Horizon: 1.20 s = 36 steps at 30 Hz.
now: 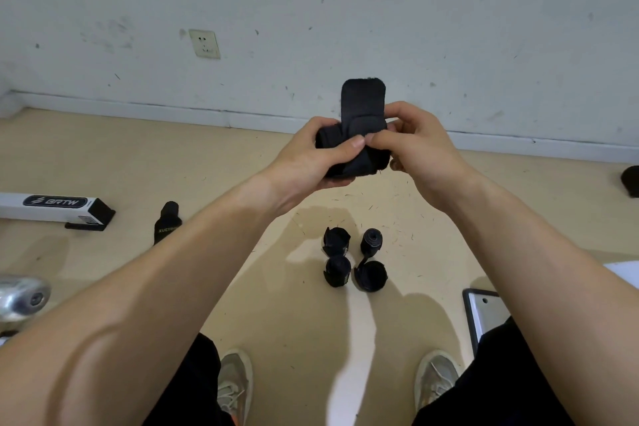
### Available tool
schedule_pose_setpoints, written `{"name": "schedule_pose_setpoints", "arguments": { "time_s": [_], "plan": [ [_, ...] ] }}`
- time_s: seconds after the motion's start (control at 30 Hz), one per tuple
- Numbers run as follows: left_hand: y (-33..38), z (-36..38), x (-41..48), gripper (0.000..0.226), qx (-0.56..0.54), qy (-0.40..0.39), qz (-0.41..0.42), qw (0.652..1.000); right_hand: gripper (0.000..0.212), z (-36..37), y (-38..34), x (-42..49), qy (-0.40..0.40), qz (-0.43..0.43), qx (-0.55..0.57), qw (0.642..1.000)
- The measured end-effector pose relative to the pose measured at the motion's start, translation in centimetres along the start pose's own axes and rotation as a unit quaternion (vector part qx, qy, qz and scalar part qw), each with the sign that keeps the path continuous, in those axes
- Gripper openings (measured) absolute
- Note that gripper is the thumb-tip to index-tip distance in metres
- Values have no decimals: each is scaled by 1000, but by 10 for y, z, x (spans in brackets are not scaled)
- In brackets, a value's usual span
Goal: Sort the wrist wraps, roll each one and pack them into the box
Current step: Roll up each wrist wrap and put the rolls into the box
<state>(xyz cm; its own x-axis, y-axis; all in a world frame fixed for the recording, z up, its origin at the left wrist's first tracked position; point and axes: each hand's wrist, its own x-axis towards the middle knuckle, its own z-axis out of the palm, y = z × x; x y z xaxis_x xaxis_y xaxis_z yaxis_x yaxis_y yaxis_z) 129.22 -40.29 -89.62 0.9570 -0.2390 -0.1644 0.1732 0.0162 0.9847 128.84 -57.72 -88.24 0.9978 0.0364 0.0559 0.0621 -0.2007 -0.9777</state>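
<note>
While only the head cam is given, all notes come from it. Both hands are up in front of the wall (449, 28), higher in frame than the roll cluster (337, 271) on the floor (242, 270).

L hand (311, 156) grips the black wrist wrap (363, 104): fingers curled round the bundled part, thumb laid across the front. R hand (422, 152) pinches the same wrap from the other side, thumb tip meeting the L thumb, fingers tucked behind. The wrap is held off the floor, partly rolled. One flat rounded end sticks up above both hands.

Roll cluster = 4 black rolled wraps, close together, two by two. Can't tell if they touch.

Rel. to cluster:
- Flat wrap (167, 221), unrolled, yellowish lettering, lies well to the left.
- White box (52, 207) marked BRTW sits further left, past that wrap. It lies on its side, black open end w/ flap toward the cluster.
- Silver metal obj (22, 294) is left and nearer the person, at the frame edge.
- Dark item (631, 181) is far right, cut by the frame; can't tell what it is.
- Grey device (482, 315) w/ dark rim is right and nearer, partly behind the R forearm.
- L shoe (235, 384) and R shoe (437, 380) are nearer, one each side.
- Socket (204, 43) is beyond the cluster, up-left on the wall.
</note>
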Motion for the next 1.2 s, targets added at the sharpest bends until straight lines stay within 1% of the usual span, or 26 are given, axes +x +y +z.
{"name": "schedule_pose_setpoints", "arguments": {
  "time_s": [0.13, 0.23, 0.33, 0.43, 0.53, 0.63, 0.8, 0.93, 1.03, 1.2],
  "plan": [
    [-2, 2, 0, 43, 55, -28, -3, 998, 5, -5, 2, 5, 4, -5, 18, 1000],
    [-3, 4, 0, 43, 86, -50, 4, 995, 23, -8, 7, 8, 16, -29, 8, 999],
    [0, 3, -1, 41, 97, -63, 25, 993, 24, -7, 9, 8, 32, -25, -3, 999],
    [4, 1, -2, 41, 141, -67, 58, 986, 22, -4, 11, 8, 39, -15, -9, 999],
    [3, 1, -5, 43, 160, -63, 69, 983, 15, 0, 11, 9, 41, 10, -1, 999],
    [3, 2, -7, 48, 161, -59, 75, 982, 8, 2, 9, 7, 19, 49, 28, 998],
    [4, 1, -7, 56, 177, -57, 86, 979, 4, 4, 7, 4, -1, 122, 77, 990],
    [5, 1, -9, 67, 189, -70, 94, 975, 6, 8, 9, 3, 13, 159, 96, 982],
    [6, 2, -11, 62, 202, -95, 109, 969, 7, 8, 10, 6, 13, 181, 108, 977],
    [3, 1, -10, 46, 206, -119, 123, 963, 11, 3, 12, 9, -5, 212, 117, 970]
  ]
}}
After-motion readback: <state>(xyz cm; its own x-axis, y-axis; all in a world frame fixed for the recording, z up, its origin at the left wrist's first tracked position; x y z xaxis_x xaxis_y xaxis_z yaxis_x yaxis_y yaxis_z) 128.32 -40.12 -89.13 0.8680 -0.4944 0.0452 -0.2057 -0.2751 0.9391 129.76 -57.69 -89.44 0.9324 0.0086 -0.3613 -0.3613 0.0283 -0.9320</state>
